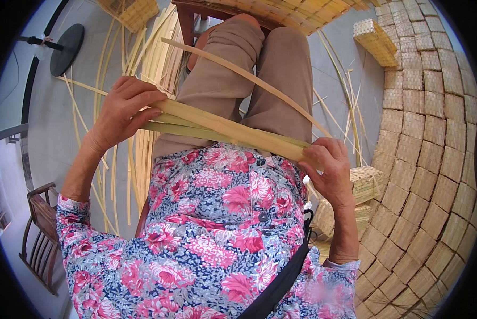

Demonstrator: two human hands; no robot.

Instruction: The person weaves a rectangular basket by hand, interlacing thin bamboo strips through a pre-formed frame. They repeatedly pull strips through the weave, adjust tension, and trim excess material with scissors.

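Stretched across my lap is a small bundle of flat bamboo strips point(222, 125), pale yellow on top with greenish ones beneath. My left hand point(128, 109) grips its left end between thumb and fingers. At the other end, lower and to the right, my right hand point(326, 162) pinches the strips, its fingers closed round them. A single narrow strip point(244, 74) lies slantwise over my brown trousers, from the upper left down toward my right hand; where it ends there I cannot tell.
Many long loose strips point(156, 58) lie on the grey floor to my left. Stacked woven boxes point(424, 127) form a wall on the right, with more boxes point(350, 196) by my right elbow. A woven piece point(302, 13) rests ahead of my knees. A wooden chair point(43, 228) stands at left.
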